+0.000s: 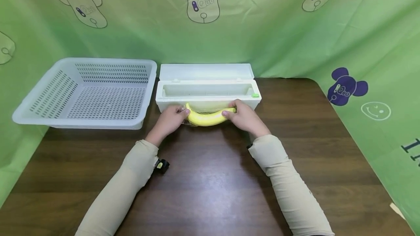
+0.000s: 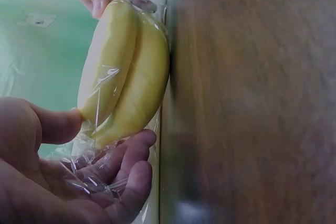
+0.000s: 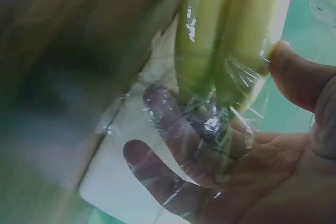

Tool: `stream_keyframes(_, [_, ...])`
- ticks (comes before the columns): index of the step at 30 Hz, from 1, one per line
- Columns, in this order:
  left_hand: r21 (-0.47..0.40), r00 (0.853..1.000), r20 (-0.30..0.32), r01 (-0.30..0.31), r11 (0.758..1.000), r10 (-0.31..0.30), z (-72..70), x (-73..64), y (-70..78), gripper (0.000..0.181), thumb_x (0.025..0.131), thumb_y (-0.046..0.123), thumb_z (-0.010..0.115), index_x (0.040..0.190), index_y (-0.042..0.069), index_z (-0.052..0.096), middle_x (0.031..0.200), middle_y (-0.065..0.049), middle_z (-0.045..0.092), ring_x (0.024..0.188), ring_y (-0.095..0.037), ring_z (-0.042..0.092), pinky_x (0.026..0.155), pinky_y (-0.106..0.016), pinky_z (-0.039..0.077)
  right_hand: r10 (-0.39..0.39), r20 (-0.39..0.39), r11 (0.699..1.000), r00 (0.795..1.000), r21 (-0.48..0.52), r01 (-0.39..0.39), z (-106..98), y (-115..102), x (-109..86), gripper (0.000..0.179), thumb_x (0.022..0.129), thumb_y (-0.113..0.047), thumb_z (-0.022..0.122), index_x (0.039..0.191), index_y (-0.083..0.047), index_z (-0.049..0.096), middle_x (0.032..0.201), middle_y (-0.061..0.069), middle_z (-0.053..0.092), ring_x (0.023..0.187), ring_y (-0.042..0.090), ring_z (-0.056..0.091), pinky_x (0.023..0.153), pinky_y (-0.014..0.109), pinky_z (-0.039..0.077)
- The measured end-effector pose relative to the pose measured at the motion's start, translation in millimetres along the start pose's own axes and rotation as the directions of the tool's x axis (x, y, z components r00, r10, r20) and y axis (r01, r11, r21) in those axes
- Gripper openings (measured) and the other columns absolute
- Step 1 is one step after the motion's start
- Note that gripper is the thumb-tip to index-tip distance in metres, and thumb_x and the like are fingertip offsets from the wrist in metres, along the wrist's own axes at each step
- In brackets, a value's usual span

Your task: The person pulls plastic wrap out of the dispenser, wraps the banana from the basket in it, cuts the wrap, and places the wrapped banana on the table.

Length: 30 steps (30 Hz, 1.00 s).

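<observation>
Two yellow bananas (image 1: pixel 207 119), lying side by side in clear plastic film (image 3: pixel 211 123), stretch between both hands in front of a long white box. At their left end my left hand (image 1: pixel 171 120) pinches them, thumb on top and fingers beneath, with crumpled film over the palm. My right hand (image 1: pixel 247 118) grips the opposite end, its thumb along one banana and loose film draped across the fingers. Behind them the white film dispenser box (image 1: pixel 206 105) has its hinged lid (image 1: pixel 206 71) raised, and a small green piece (image 1: pixel 255 95) sits on its right rim.
A white perforated plastic basket (image 1: pixel 139 122) stands to the left of the box. Both rest on a dark brown wooden table (image 1: pixel 210 192). Green printed cloth (image 1: pixel 141 28) hangs behind and along the sides.
</observation>
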<state>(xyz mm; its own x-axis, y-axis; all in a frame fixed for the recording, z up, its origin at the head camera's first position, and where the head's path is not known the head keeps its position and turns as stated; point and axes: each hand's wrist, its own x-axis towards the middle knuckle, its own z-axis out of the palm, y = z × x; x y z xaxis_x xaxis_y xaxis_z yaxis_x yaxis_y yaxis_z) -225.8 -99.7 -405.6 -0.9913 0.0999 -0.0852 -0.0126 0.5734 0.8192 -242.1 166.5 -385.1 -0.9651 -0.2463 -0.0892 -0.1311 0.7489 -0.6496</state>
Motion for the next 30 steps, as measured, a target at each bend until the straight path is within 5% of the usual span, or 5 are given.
stream_keyframes(8, [-0.001, 1.000, 0.017, 0.025, 1.000, -0.025, -3.1, 0.1, 1.2, 0.028, 0.102, 0.027, 0.059, 0.098, 0.003, 0.070, 0.087, -0.011, 0.064, 0.077, -0.022, 0.053, 0.069, -0.034, 0.044, 0.048, -0.073, 0.992, 0.996, -0.109, -0.056, -2, -9, -3.6, 0.047, 0.097, -0.034, 0.067, 0.121, 0.001, 0.048, 0.098, 0.020, 0.063, 0.096, 0.038, 0.059, 0.089, 0.050, 0.045])
stream_keyframes(16, [0.090, 0.999, -0.043, -0.007, 0.996, 0.011, -2.4, -2.8, 3.9, 0.026, 0.100, 0.032, 0.062, 0.100, 0.008, 0.071, 0.086, -0.006, 0.065, 0.077, -0.022, 0.055, 0.070, -0.037, 0.046, -0.022, -0.201, 0.937, 0.979, -0.346, -0.050, -1, -15, -8.4, 0.047, 0.092, -0.044, 0.072, 0.095, -0.003, 0.048, 0.077, 0.014, 0.059, 0.083, 0.040, 0.063, 0.078, 0.057, 0.045])
stream_keyframes(25, [0.207, 0.991, -0.125, -0.021, 0.978, 0.048, -8.1, -13.9, 17.0, 0.032, 0.101, 0.035, 0.059, 0.118, 0.010, 0.071, 0.099, -0.004, 0.071, 0.086, -0.024, 0.064, 0.077, -0.042, 0.050, -0.033, -0.143, 0.946, 0.989, -0.324, -0.015, -12, -12, -9.9, 0.044, 0.094, -0.041, 0.071, 0.104, -0.001, 0.059, 0.089, 0.015, 0.066, 0.087, 0.037, 0.062, 0.079, 0.053, 0.048])
stream_keyframes(30, [0.330, 0.981, -0.157, -0.059, 0.942, 0.117, -8.7, -21.6, 27.8, 0.038, 0.101, 0.034, 0.059, 0.124, 0.005, 0.066, 0.107, -0.010, 0.072, 0.092, -0.029, 0.067, 0.078, -0.046, 0.052, -0.025, -0.098, 0.953, 0.995, -0.302, -0.006, -22, -8, -10.4, 0.043, 0.094, -0.037, 0.072, 0.112, 0.000, 0.062, 0.101, 0.018, 0.069, 0.096, 0.038, 0.063, 0.084, 0.053, 0.048])
